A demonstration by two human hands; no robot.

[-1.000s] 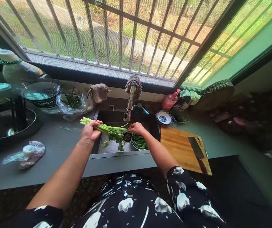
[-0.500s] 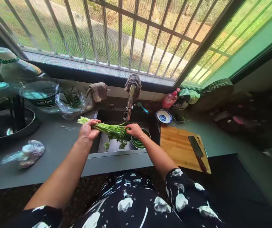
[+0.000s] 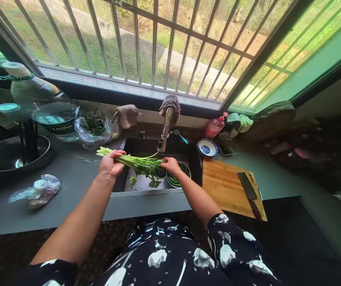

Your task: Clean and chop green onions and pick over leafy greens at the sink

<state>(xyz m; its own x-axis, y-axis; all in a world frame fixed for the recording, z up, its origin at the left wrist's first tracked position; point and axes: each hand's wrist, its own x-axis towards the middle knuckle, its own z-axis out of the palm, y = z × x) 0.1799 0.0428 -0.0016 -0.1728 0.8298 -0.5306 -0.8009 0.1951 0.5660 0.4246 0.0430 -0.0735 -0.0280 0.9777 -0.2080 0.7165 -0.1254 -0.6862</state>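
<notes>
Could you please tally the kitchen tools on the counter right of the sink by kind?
Wooden cutting board: 1
Cleaver: 1
Blue-patterned bowl: 1
Pink dish-soap bottle: 1
Total: 4

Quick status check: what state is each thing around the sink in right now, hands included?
Left hand: closed around the pale stalk ends of the green leafy bunch.
Right hand: pinching the bunch's leafy end.
Green leafy bunch: held level over the dark sink.
Chrome tap: no water visible.
Steel bowl of green vegetables: in the sink.
Black cleaver: flat on the wooden cutting board.
</notes>
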